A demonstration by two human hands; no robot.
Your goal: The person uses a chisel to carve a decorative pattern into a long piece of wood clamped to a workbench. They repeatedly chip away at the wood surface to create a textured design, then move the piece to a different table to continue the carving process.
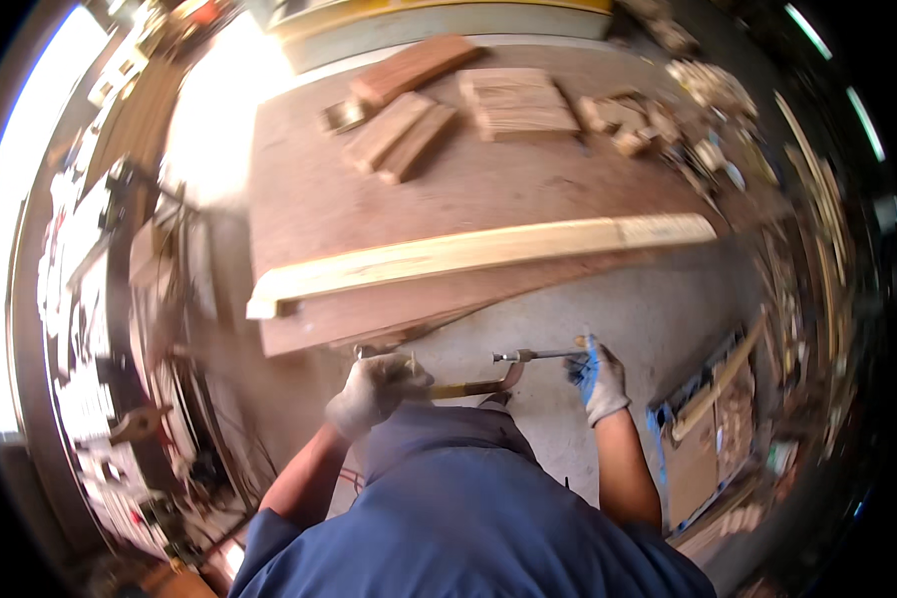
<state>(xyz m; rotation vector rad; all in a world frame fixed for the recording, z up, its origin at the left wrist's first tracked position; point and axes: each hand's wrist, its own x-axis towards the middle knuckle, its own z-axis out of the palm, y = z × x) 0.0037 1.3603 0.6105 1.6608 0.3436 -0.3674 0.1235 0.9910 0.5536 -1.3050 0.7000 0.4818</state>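
Observation:
My left hand (379, 389), in a pale work glove, is closed around a tool with a yellow shaft (460, 390) and a curved, reddish end (513, 376). A small metal piece (367, 351) shows at that hand's far side; whether it belongs to the same tool is unclear. In a white and blue glove, my right hand (600, 381) grips a slim metal rod (548, 354), its thicker end pointing left. Both hands are held in front of my body, short of the workbench (399, 209). A long, pale timber beam (468, 251) lies across the bench's near side.
Reddish-brown blocks (419, 68), lighter blocks (516, 103) and offcuts (628, 120) sit toward the bench's far side. A blue-edged crate (690, 458) with wood pieces stands on the floor at right. Cluttered racks (100, 329) line the left; long wood strips (817, 199) lean at right.

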